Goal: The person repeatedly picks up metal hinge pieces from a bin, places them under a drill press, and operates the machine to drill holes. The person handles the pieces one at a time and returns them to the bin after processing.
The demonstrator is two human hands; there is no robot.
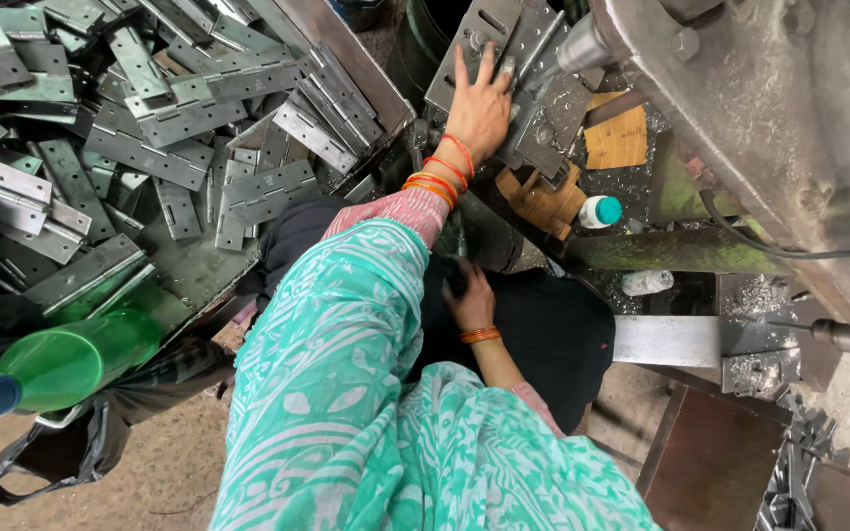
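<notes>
left hand (pixel 479 106) reaches far, fingers spread flat on a metal hinge plate (pixel 533 123) lying on the press bed under the machine head (pixel 740 79); pressing, not gripping. right hand (pixel 469 300) rests near on the dark lap, fingers curled, cannot tell if it holds anything. to do well: seat the plate square and flat, keep fingertips off the die zone. hinge pile (pixel 100 118) on tray at left, green bottle (pixel 71 364) near left.
</notes>
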